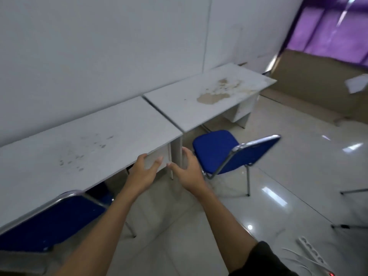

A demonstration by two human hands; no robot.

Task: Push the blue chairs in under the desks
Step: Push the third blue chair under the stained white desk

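Note:
Two white desks stand side by side against the wall: the left desk [83, 144] and the right desk [201, 96]. One blue chair [51, 222] is at the lower left, its seat under the left desk and its backrest near the desk's front edge. A second blue chair [217, 150] stands out from the right desk, only the front of its seat under the top. My left hand [145, 172] and my right hand [187, 170] are both open in the air between the two chairs, holding nothing. Neither hand touches a chair.
A glossy tiled floor [294, 176] spreads to the right. A white power strip [310, 250] with cables lies at the lower right. Thin metal legs [352, 191] reach in from the right edge. A purple window [334, 30] is at the far right corner.

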